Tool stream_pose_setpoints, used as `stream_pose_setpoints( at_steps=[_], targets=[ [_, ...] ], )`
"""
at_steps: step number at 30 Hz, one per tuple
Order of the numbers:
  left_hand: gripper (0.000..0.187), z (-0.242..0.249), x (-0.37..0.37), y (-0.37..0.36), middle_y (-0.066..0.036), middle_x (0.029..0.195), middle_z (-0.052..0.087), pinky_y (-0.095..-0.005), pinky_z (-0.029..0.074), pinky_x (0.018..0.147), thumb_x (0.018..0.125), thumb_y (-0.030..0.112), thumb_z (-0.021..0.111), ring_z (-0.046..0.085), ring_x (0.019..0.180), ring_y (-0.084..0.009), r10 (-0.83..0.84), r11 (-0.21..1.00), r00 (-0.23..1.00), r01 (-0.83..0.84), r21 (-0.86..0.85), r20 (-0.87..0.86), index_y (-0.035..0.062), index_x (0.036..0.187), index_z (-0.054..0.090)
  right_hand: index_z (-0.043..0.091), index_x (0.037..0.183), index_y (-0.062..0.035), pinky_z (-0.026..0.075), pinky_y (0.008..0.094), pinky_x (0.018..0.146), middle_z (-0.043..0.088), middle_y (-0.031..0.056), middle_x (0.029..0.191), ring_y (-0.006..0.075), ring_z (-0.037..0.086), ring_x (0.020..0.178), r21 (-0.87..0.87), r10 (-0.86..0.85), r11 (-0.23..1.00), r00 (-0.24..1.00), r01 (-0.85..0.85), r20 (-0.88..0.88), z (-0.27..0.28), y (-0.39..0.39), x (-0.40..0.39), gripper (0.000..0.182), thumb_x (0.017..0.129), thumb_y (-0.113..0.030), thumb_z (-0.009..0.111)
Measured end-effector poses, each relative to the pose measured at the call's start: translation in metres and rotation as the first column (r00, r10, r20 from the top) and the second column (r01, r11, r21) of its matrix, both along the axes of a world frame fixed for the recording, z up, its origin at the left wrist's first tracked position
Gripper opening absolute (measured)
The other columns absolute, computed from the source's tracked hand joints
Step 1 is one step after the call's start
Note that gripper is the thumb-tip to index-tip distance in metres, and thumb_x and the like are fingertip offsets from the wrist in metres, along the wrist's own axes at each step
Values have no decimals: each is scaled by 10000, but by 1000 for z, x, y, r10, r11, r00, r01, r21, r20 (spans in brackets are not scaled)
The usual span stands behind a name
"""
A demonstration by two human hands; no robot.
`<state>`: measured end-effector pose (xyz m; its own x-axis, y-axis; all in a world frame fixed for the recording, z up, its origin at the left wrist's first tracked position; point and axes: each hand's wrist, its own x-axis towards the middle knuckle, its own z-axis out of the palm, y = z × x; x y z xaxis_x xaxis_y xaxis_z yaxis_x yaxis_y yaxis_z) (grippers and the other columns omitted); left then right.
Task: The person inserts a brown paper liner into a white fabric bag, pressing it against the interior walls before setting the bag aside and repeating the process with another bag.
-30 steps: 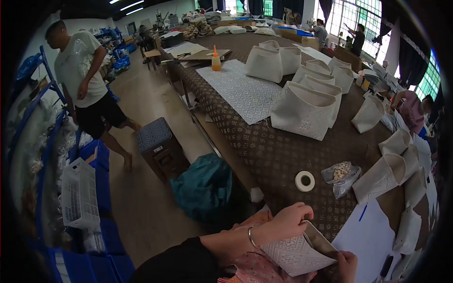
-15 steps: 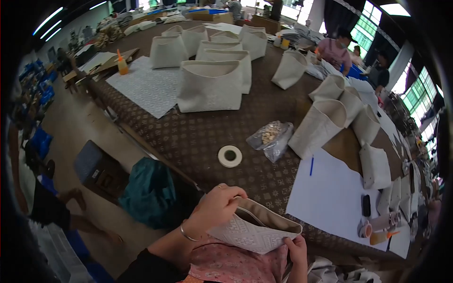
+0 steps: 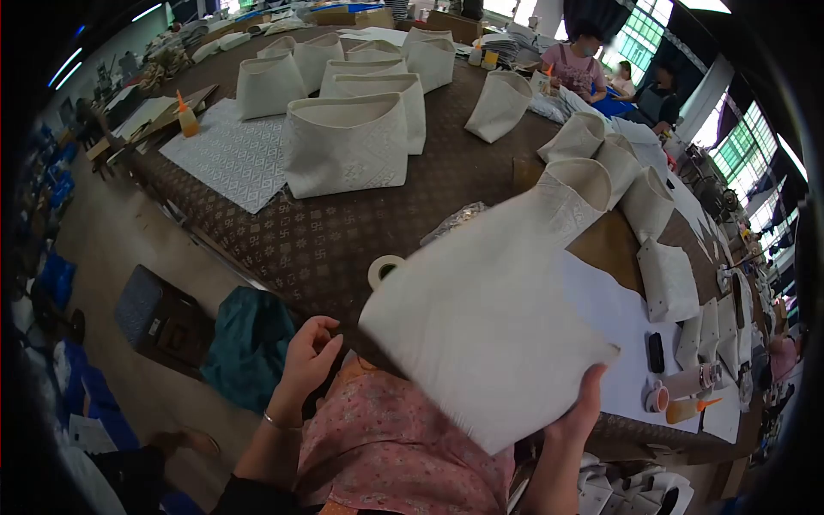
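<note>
My right hand [image 3: 582, 412] grips the lower right edge of a white bag piece [image 3: 489, 326], which is tilted up over the table edge and slightly blurred. Its broad plain face is toward me. My left hand [image 3: 311, 356] is off the bag, to its left, with fingers apart and nothing in them. Behind the bag, a white tape roll [image 3: 384, 272] and a clear plastic bag [image 3: 455, 221] are partly covered. A pink patterned apron [image 3: 386, 438] lies below my hands.
Several white bags stand on the brown patterned table [image 3: 249, 249]. White paper [image 3: 618, 378] carries a black case [image 3: 655, 353], a pink bottle [image 3: 687, 383] and a glue bottle [image 3: 684, 410]. A teal bag [image 3: 249, 335] and stool [image 3: 163, 318] are at left. People sit across the table.
The bag has been raised and turned, its plain face now showing. My left hand has let go and moved left; my right hand has moved up and right. The view has shifted.
</note>
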<state>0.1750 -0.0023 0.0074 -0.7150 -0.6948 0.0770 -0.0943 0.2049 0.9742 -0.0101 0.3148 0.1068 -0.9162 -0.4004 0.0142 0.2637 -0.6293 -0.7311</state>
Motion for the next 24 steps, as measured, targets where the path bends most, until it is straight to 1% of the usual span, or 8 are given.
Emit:
stream_pose_setpoints(
  at_steps=[4,6,8,9,12,17,21,24],
  targets=[
    [255,-3,12,7,-116,855,612,-340,499,710,861,152,688,608,796,-246,-77,979,933,138,-151,353,40,1083,635,312,1499,-56,387,453,1095,402,107,1501,287,442,1343,-2,73,997,996,-73,54,25,-64,-19,646,1031,-487,427],
    [284,-19,25,3,-152,930,640,-384,517,760,859,201,684,635,870,-301,-112,953,875,229,-199,470,46,1094,645,400,1465,-50,407,419,1067,484,98,1449,263,489,1298,118,154,981,988,-157,29,-3,-81,-24,585,1029,-433,476],
    [365,-44,39,0,-155,1017,673,-403,522,841,881,356,682,625,980,-336,-225,924,727,371,-94,649,56,1088,668,481,1411,-37,443,351,1005,569,85,1358,201,545,1223,563,529,694,848,-448,23,-28,-87,-21,469,1016,-281,549],
    [365,-62,47,-4,-155,1017,673,-403,522,841,881,356,682,625,980,-336,-214,933,729,349,-85,650,56,1088,668,559,1340,-28,465,304,943,636,63,1253,151,584,1141,616,515,649,854,-447,77,-36,-93,-12,379,980,-140,589],
    [388,-130,81,-17,-166,1104,668,-411,510,897,848,369,700,603,1059,-357,-127,949,678,296,-110,724,67,1090,676,588,1285,-2,450,261,942,644,42,1193,124,580,1114,689,611,531,786,-493,91,-58,-91,-8,318,983,-101,586],
    [465,-253,138,-47,-213,1230,609,-433,503,962,815,368,693,600,1122,-384,30,995,535,63,-75,844,88,1183,645,612,1236,-8,469,247,853,656,27,1138,107,598,1024,751,557,502,825,-428,97,-53,-97,-9,270,977,-83,592],
    [532,-330,176,-54,-235,1178,629,-447,507,961,797,372,708,615,1088,-409,85,993,461,-116,-35,884,32,1198,623,632,1194,-15,476,230,769,667,23,1094,92,610,948,792,588,457,806,-405,73,-53,-117,-6,234,971,-79,603],
    [431,-414,216,-46,-120,1134,652,-437,491,863,803,328,718,615,1048,-313,155,771,617,-564,296,772,95,1160,654,652,1154,-14,476,213,695,685,23,1010,80,626,829,833,656,364,749,-417,88,-57,-143,1,204,968,-86,612]
  ],
)
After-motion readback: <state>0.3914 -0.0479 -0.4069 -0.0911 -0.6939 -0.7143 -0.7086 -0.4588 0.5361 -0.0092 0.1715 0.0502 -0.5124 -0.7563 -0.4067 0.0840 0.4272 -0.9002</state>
